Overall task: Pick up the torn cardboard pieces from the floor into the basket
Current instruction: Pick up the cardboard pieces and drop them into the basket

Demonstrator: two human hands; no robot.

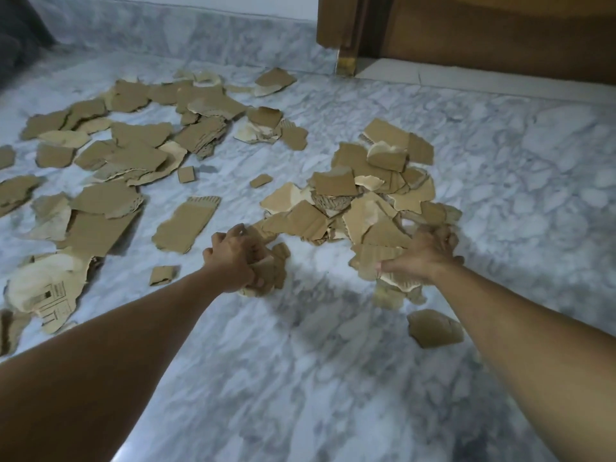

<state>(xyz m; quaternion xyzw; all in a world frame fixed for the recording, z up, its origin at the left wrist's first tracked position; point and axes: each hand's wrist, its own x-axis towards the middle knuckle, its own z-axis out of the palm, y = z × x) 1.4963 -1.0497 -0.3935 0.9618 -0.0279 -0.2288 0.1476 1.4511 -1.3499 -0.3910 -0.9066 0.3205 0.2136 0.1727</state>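
Torn brown cardboard pieces lie scattered over a grey-white marble floor. One dense heap (370,198) sits in the middle right, and a wider spread (126,151) covers the left. My left hand (233,258) is shut on a bunch of cardboard scraps (270,275) at the near left edge of the heap. At the heap's near right edge, my right hand (423,255) grips a stack of cardboard pieces (376,261). A single piece (433,328) lies below my right forearm. No basket is in view.
A wooden door and frame (466,31) stand at the back right, with a marble skirting along the wall (200,31). A dark object (16,31) fills the top left corner. Bare marble floor (300,378) lies between my forearms.
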